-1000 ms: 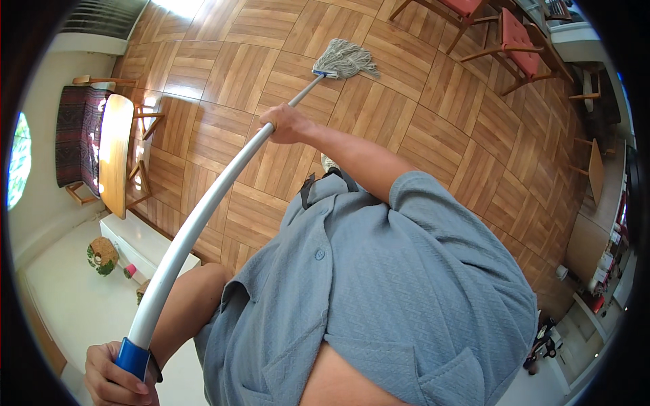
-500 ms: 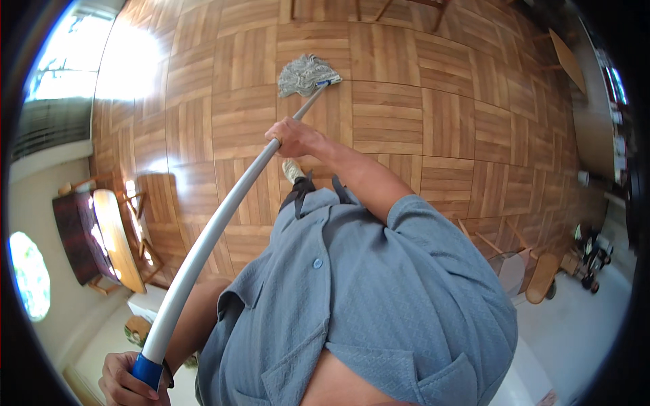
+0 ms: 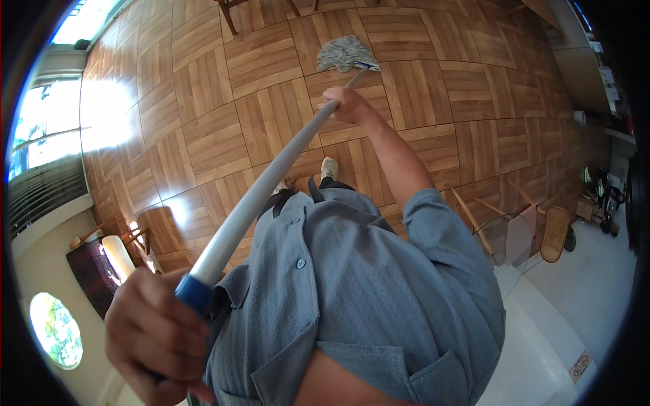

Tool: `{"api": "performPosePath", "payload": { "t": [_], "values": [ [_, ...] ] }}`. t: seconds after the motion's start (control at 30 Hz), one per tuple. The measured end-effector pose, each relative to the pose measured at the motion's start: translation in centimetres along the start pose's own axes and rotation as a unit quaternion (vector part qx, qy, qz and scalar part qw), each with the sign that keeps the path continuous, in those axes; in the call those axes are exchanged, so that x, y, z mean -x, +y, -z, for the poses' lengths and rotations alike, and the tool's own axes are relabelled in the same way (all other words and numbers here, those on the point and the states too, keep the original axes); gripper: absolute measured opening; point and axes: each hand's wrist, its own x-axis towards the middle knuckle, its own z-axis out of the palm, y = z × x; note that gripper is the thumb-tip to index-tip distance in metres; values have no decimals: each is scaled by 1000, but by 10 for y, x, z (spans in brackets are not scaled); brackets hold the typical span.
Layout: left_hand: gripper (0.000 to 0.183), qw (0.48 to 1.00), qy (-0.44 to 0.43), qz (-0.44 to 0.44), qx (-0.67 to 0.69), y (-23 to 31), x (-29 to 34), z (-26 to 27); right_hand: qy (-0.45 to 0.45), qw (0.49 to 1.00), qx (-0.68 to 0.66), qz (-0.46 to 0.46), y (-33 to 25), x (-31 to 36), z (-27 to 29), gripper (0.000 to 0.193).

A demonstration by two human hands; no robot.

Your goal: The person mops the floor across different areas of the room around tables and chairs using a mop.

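A mop crosses the view diagonally, its pale grey handle (image 3: pixel 267 177) running from the lower left up to the far middle. My left hand (image 3: pixel 154 331) is wrapped round the blue end of the handle, close to the camera at the lower left. Farther down the shaft, my right hand (image 3: pixel 347 105) grips it with the arm stretched out. Beyond that hand, the grey string mop head (image 3: pixel 342 54) lies spread on the wood-patterned floor (image 3: pixel 271 128), joined to the handle by a small blue and white clamp.
Legs of a wooden chair (image 3: pixel 233 20) stand at the far edge. To the left are bright windows (image 3: pixel 47 118) and a dark seat (image 3: pixel 95 274). On the right are a glass tabletop (image 3: pixel 497 240), wooden legs and a small white container (image 3: pixel 579 118).
The mop head and my right hand have shifted right and farther away in the picture. My left hand has come up and looks larger. The room has turned slightly in view.
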Motion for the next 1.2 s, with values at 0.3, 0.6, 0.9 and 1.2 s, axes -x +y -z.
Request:
{"api": "performPosePath", "payload": {
  "t": [0.3, 0.6, 0.9, 1.2],
  "values": [
    [18, 964, -210, 10, 162, -91, -24, -38, 120, 979, 6, -166, 64, 90, 59, 29],
    [24, 965, -217, 27, 145, -36, 47, 2, 262, 951, 61, -151, 21, 88, -33, 30],
    [38, 995, -90, 33, 35, 105, 153, 79, 211, 976, 34, -46, -101, -8, -183, 28],
    [41, 965, 213, -45, -144, 263, 278, 41, 10, 995, -42, 85, -260, -48, -332, 24]
  ]
}}
